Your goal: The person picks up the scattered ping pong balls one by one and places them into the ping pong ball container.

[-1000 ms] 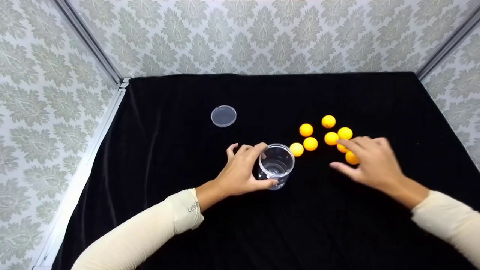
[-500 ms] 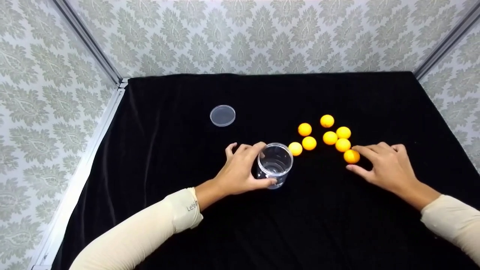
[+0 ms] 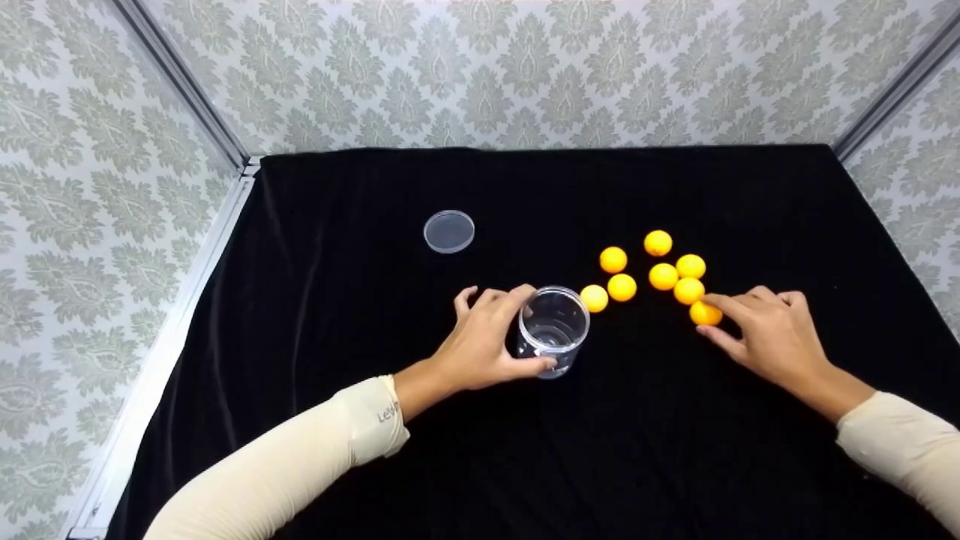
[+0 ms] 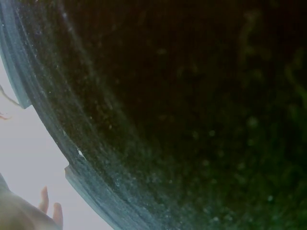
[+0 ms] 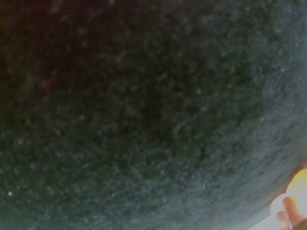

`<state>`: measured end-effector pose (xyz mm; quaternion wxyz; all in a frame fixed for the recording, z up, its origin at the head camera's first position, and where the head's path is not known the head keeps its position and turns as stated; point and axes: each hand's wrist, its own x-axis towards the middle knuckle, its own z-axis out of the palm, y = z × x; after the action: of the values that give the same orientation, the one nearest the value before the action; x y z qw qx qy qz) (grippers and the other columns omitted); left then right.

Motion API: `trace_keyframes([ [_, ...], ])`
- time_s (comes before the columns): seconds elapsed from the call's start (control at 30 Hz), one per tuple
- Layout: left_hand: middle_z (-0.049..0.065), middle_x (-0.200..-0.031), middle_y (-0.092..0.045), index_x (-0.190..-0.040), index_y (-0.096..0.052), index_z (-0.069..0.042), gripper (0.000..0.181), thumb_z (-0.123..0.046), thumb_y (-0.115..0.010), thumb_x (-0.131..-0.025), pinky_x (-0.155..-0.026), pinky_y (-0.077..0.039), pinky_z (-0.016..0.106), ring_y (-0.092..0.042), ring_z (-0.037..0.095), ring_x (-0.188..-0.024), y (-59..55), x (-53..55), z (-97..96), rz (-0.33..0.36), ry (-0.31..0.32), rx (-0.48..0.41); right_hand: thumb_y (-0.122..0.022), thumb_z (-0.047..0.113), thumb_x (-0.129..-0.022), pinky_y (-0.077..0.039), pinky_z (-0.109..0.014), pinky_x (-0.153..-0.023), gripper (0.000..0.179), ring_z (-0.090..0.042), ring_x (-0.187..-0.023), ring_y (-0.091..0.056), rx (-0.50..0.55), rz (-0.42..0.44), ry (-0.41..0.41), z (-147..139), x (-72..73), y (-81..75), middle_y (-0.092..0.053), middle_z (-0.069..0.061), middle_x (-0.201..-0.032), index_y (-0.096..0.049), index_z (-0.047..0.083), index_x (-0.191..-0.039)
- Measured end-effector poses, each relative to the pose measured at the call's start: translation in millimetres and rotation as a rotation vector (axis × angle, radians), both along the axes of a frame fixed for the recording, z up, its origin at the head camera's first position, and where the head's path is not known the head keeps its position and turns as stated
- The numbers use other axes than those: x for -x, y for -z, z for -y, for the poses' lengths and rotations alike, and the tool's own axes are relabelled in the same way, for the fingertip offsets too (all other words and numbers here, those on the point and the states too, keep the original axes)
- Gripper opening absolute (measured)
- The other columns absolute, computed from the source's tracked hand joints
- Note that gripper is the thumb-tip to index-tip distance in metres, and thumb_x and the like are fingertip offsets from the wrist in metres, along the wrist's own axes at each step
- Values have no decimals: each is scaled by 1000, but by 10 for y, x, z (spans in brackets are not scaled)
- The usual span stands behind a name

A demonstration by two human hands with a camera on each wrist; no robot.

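My left hand (image 3: 487,341) grips a clear round plastic jar (image 3: 553,322) from its left side, the thumb at the front. The jar stands upright and its mouth is uncovered. At right, the thumb and forefinger of my right hand (image 3: 772,337) pinch an orange ping-pong ball (image 3: 706,314), the nearest of the group. Several more ping-pong balls (image 3: 663,277) lie between the jar and that hand. The right wrist view catches a bright ball (image 5: 299,189) and fingertips in its lower right corner. Only fingers (image 4: 44,200) show at lower left in the left wrist view.
A clear round lid (image 3: 449,232) lies flat behind the jar, to its left. Black cloth (image 3: 360,225) covers the table. Patterned panels (image 3: 480,67) rise at the back and sides, with metal framing (image 3: 187,90) in the corners.
My right hand has drawn back to the right from over the balls and closed its thumb and forefinger on the nearest ping-pong ball. The left hand and jar have stayed in place.
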<state>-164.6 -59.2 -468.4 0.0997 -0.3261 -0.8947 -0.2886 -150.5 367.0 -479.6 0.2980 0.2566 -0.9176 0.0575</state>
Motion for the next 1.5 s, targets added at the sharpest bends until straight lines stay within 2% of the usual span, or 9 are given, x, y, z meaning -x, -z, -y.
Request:
trace_keyframes([
  [0.2,-11,-111,-68,-143,-47,-25,90,-72,-75,-71,-111,-25,63,-56,13,-111,-1,3,0,1,-3,5,-78,42,-80,-35,-47,-66,43,-28,-73,-63,38,-32,-20,51,10,-88,-77,-7,-87,-76,16,-115],
  [0.43,-12,-113,-66,-143,-46,-26,90,-72,-76,-71,-111,-24,63,-56,13,-113,2,3,2,4,-1,9,-78,42,-81,-35,-47,-68,43,-30,-75,-63,80,-68,-51,268,84,-282,-77,-8,-90,-76,14,-112],
  [0.6,-11,-113,-66,-143,-46,-25,91,-71,-76,-71,-111,-24,63,-55,13,-113,-3,1,6,-2,0,11,-80,40,-82,-36,-47,-71,42,-29,-78,-64,124,-59,-98,586,130,-508,-78,-7,-93,-76,16,-116],
  [0.73,-7,-121,-68,-144,-46,-25,91,-72,-75,-72,-110,-24,65,-56,15,-114,-8,3,3,1,11,4,-81,39,-84,-37,-45,-74,41,-25,-80,-63,156,-33,-142,903,114,-699,-78,-4,-97,-76,19,-119],
  [0.93,-3,-128,-67,-144,-46,-23,91,-72,-75,-72,-110,-24,66,-57,17,-115,-9,10,4,-8,20,1,-83,39,-82,-38,-44,-76,41,-25,-84,-65,223,-43,-262,1380,55,-885,-78,-2,-99,-76,18,-118],
  [1.13,-4,-126,-67,-144,-46,-23,91,-73,-73,-74,-109,-25,66,-57,17,-114,-8,10,15,-5,20,9,-83,36,-82,-38,-46,-78,42,-25,-87,-67,240,-13,-357,1729,-8,-936,-78,0,-103,-76,17,-118],
  [1.27,-5,-125,-68,-145,-46,-24,91,-74,-72,-74,-109,-26,66,-56,16,-114,-13,12,19,-4,12,17,-82,38,-82,-41,-50,-82,43,-25,-92,-69,239,12,-374,1854,-44,-910,-78,0,-104,-76,18,-119],
  [1.5,-6,-124,-67,-144,-47,-22,92,-76,-72,-73,-109,-26,65,-57,16,-115,-10,10,22,-11,10,24,-82,39,-82,-41,-49,-81,42,-24,-90,-69,228,24,-382,1911,-90,-860,-78,0,-101,-76,19,-119],
])
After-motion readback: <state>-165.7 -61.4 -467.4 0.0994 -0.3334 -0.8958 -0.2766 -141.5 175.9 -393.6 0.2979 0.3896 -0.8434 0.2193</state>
